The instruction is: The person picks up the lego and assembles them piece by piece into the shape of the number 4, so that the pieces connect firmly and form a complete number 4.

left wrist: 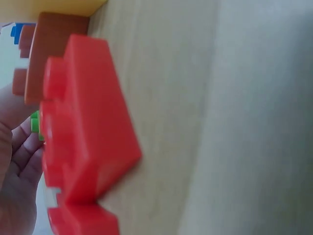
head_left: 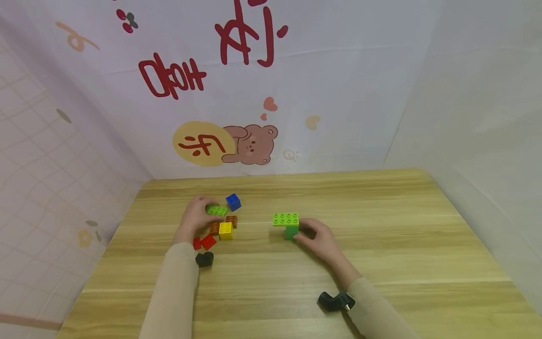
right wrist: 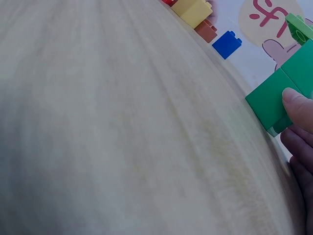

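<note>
Your right hand (head_left: 317, 240) grips the dark green brick stack (head_left: 291, 232) by its right side, and the lime-green eight-stud brick (head_left: 286, 219) sits on top, overhanging to the stack's left. Well to the left of that stack, your left hand (head_left: 197, 216) pinches a second lime-green brick (head_left: 218, 210), so the step looks like picking out a piece. The next move probably calls for lifting it free and carrying it right, toward the steadied stack.

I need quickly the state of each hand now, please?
Left hand: holding the light green brick near the blue brick.
Right hand: holding the dark green blocks.
</note>
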Action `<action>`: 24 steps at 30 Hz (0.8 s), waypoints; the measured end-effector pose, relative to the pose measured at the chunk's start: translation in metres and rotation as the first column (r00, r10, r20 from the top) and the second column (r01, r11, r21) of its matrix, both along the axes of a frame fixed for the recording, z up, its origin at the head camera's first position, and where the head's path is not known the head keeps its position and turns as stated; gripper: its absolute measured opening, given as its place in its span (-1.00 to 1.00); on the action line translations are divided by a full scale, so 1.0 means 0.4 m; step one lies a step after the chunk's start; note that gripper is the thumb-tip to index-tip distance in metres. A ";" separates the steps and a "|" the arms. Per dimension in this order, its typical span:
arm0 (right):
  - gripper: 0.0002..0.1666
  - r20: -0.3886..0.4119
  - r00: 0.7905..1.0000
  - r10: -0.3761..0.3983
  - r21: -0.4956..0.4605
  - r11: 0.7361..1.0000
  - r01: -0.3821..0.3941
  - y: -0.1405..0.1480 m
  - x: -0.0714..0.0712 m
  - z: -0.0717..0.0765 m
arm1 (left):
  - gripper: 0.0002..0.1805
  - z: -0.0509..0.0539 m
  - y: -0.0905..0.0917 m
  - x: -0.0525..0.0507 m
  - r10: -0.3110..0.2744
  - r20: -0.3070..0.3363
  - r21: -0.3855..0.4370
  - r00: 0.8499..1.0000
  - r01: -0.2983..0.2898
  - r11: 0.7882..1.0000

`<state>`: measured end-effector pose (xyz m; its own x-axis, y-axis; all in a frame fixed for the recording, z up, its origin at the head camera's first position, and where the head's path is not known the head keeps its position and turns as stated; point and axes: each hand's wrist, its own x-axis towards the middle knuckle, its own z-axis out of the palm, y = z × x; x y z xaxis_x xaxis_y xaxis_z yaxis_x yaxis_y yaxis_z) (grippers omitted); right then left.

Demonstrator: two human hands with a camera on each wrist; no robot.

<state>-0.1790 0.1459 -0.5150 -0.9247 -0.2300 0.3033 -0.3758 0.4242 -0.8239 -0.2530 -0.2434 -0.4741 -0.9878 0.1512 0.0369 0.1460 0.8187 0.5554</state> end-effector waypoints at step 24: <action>-0.44 0.004 1.000 0.010 -0.037 0.999 -0.010 0.001 0.000 0.001 | -0.57 0.017 -0.025 0.037 0.060 0.078 0.167 0.995 -0.072 0.983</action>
